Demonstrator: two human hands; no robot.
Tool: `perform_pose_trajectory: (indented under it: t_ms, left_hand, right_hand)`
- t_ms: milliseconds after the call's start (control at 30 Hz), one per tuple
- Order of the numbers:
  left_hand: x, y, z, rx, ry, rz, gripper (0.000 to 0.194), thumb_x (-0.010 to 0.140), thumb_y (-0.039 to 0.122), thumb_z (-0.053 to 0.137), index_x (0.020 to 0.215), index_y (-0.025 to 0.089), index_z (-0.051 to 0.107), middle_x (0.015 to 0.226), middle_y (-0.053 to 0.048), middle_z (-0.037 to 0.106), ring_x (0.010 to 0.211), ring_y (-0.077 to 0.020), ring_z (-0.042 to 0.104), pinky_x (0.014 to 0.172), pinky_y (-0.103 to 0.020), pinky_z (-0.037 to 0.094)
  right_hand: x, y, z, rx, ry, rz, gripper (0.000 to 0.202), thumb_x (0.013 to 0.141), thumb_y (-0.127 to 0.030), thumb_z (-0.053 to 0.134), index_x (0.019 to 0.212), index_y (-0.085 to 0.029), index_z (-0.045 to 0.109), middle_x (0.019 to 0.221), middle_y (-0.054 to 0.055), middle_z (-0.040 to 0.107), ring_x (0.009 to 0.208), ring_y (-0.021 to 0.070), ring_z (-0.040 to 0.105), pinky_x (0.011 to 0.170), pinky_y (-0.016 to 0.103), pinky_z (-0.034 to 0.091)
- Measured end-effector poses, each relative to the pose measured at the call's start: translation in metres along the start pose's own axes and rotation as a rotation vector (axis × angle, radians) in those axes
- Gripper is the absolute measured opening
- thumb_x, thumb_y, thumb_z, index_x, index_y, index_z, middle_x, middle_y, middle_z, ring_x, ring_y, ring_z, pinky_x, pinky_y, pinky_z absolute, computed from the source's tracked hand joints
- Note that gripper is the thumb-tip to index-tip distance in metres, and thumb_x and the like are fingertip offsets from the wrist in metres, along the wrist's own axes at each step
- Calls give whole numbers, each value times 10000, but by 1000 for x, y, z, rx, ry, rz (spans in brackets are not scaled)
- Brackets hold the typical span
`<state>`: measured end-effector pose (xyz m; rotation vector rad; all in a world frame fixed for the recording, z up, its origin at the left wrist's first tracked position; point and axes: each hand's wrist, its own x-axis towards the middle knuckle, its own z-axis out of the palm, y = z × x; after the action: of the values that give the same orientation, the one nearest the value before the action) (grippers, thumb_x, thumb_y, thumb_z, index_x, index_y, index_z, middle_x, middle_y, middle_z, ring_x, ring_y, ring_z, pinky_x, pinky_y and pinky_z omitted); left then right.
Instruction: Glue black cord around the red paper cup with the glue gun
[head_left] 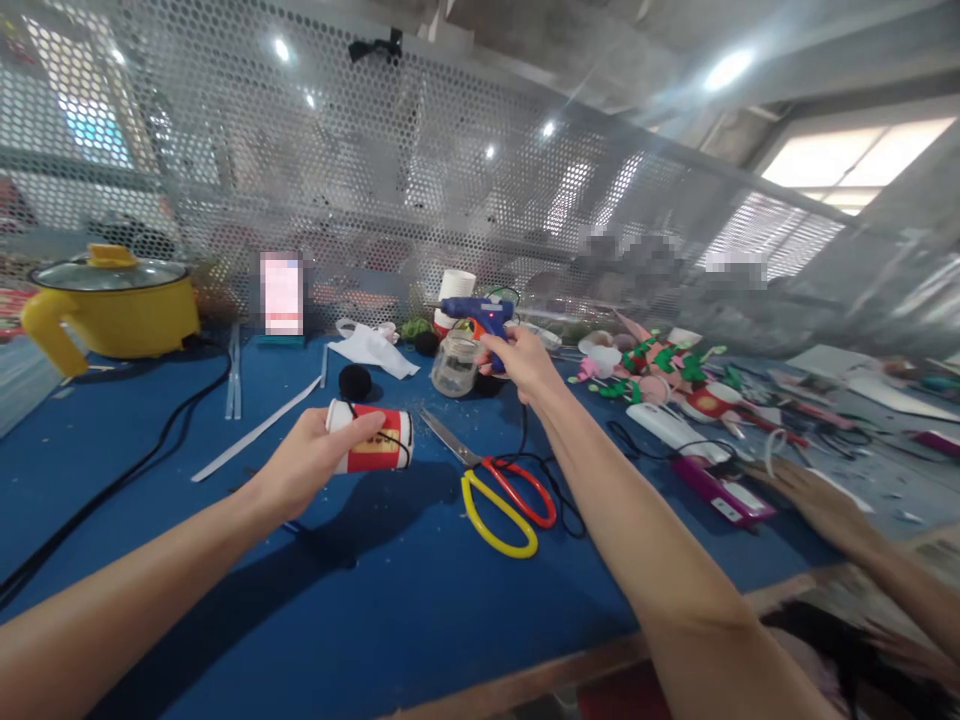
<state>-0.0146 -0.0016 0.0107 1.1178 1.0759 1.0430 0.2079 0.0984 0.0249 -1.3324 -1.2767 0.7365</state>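
Note:
My left hand (330,450) is wrapped round a red and white paper cup (391,455) lying on its side in the air, with a black cord around it. In my right hand (525,362) is a blue glue gun (480,310) with an orange trigger, its nozzle pointing left and a small red light showing. The gun sits just above a clear glass jar (453,366). Between my hands, scissors (487,485) with one red and one yellow handle lie on the blue table. A black pompom-like ball (355,382) rests behind the cup.
A yellow electric pot (120,310) with a black cable stands at left, near a propped phone (282,292). Clear glue sticks (234,375) and a white strip (259,430) lie nearby. At right are craft pieces (667,365), a purple power strip (724,493) and another person's hand (814,500).

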Motion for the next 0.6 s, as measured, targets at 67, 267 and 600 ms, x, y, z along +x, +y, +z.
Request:
perform_pose_trajectory:
  t_ms: [67,267,600]
  left_hand:
    - [-1,3,0,-14,13,-1,158,653,305,661,625,150,656,560,3,671,498,-100,584,495,-170,434]
    - [-5,15,2,-21,32,-20,143,674,261,643,578,156,653,537,3,669,458,-90,579,447,-149,440]
    - [-1,22,3,-138,106,-111,155,687,195,604,540,147,611,505,-24,634,434,-115,575,462,-188,471]
  right_hand:
    - [-18,-12,-3,74,-79,-59,30,685,-128,519,699,-147,501,610,-14,573,524,90,582,499,199,499]
    - [-78,-37,-21,161,-439,-156,120,687,-130,498,758,-106,591,557,3,582,438,82,519,423,192,440]
    - [-115,-32,-23,39,-524,-135,143,743,-269,551,803,-142,574,557,-20,540,395,65,458,361,189,408]
